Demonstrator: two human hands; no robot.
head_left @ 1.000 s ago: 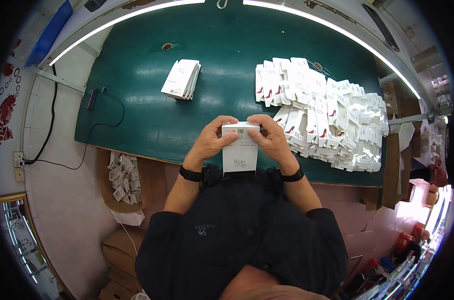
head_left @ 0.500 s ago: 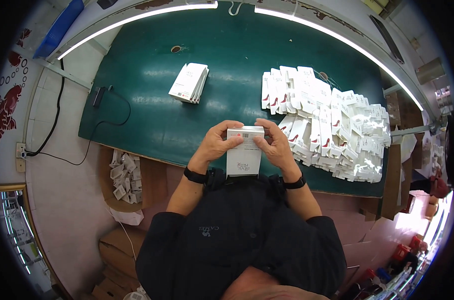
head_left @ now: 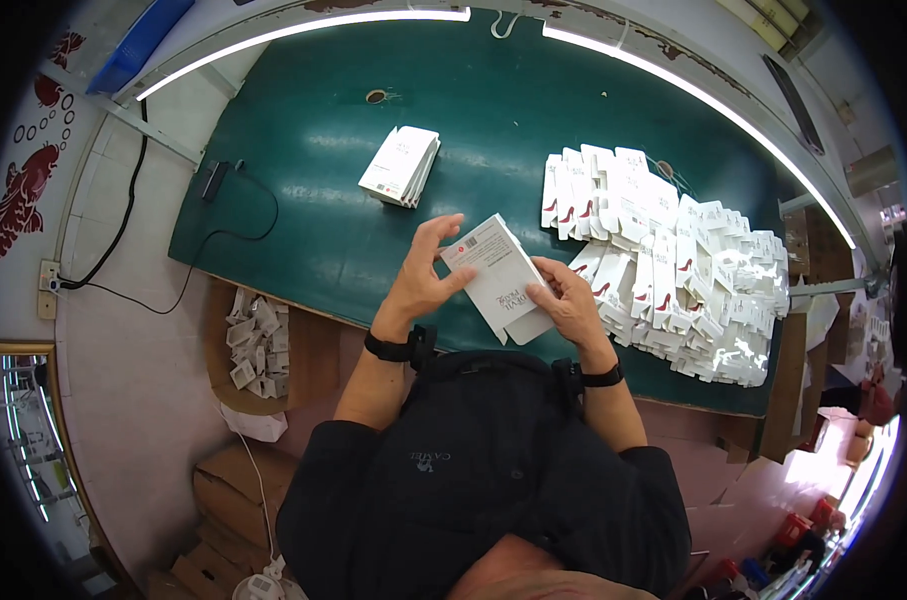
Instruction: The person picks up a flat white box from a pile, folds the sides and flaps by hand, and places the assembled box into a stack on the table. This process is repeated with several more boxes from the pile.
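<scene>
A white cardboard box [head_left: 495, 272] with small dark print hangs tilted over the table's near edge, a flap open at its lower end. My right hand [head_left: 571, 305] grips its right side, thumb on the printed face and fingers behind. At its upper left corner my left hand [head_left: 425, 270] has its fingers spread, and only the thumb appears to touch the box. Beyond my left hand, a small stack of similar white boxes [head_left: 401, 165] rests on the green table. To the right lies a large overlapping heap of flat white cartons [head_left: 663, 260], several with a red high-heeled shoe printed on them.
The green table [head_left: 313, 215] has a black cable [head_left: 273, 215] running over its left side. Below that side stands a brown carton [head_left: 308, 365] holding small white pieces [head_left: 258, 345]. A light bar [head_left: 313, 48] spans the table's far side.
The box has turned from upright to tilted, its top leaning left. My left hand's fingers have loosened and spread, while my right hand has slid down to the box's side. The view has shifted slightly.
</scene>
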